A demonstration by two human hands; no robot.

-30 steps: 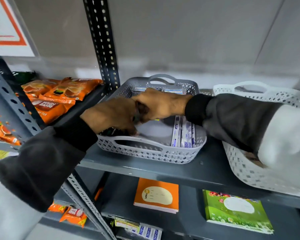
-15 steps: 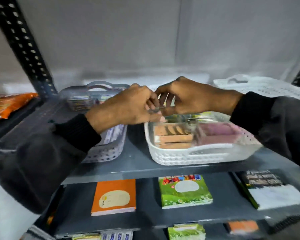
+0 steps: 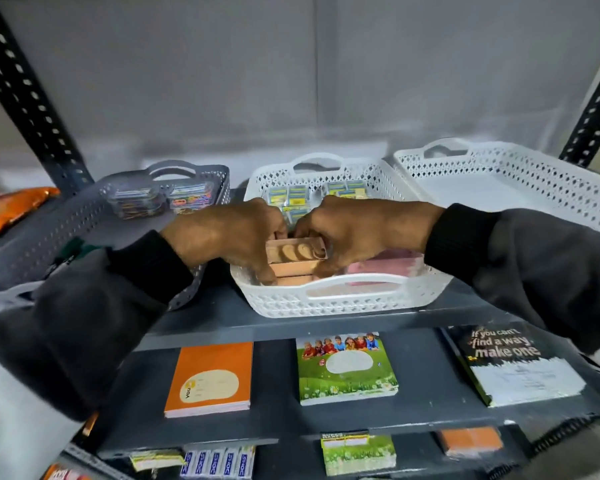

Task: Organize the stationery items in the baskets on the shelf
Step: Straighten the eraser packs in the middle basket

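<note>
Both hands work in the middle white basket (image 3: 329,299): the left hand (image 3: 229,233) and right hand (image 3: 357,230) curl their fingers around a tan box (image 3: 293,249), atop similar boxes at the near-left. Small yellow packs (image 3: 293,197) fill the far side. The far-right white basket (image 3: 520,164) looks empty, so sorting seems unfinished.

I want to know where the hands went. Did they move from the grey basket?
Yes. Both hands, left hand and right hand, went rightward from the grey basket into the middle white basket.
</note>
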